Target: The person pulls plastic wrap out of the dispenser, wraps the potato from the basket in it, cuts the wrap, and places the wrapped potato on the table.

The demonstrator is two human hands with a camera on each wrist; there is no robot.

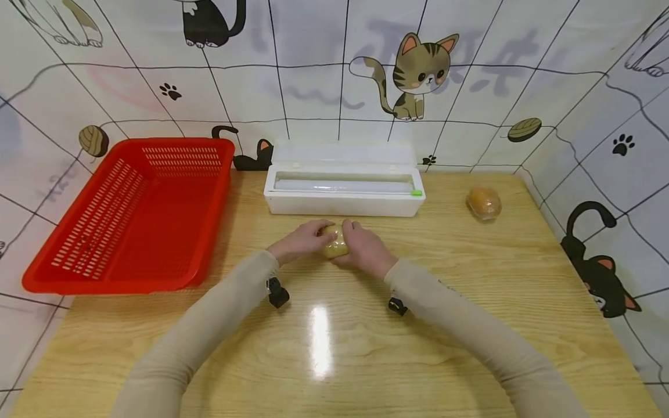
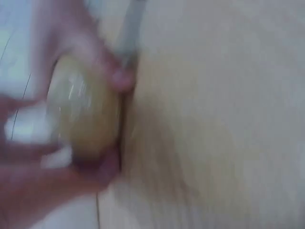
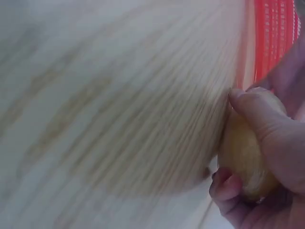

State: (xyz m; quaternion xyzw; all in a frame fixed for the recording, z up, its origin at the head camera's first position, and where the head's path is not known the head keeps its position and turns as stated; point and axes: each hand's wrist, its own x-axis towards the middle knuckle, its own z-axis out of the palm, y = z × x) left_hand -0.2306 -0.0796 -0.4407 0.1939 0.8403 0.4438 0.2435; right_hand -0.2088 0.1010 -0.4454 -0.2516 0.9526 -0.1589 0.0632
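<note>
Both hands hold a smooth, rounded, yellowish fruit or vegetable [image 1: 335, 241], shiny as if under clear film, just in front of a white box at the middle of the table. My left hand [image 1: 305, 239] grips its left side, thumb and fingers curved around it. From the right, my right hand [image 1: 364, 249] wraps the other side. In the blurred left wrist view the yellowish piece [image 2: 86, 107] sits between both hands. The right wrist view shows it [image 3: 245, 152] with a thumb over the top and fingertips curled beneath.
The open white cling film box [image 1: 342, 203] stands at the back, a film roll [image 1: 342, 186] inside and a green slider [image 1: 416, 193] at its right. A red plastic basket [image 1: 209, 244] lies left. A film-wrapped orange-yellow round fruit [image 1: 484, 203] sits at the back right of the wooden table [image 1: 444, 360].
</note>
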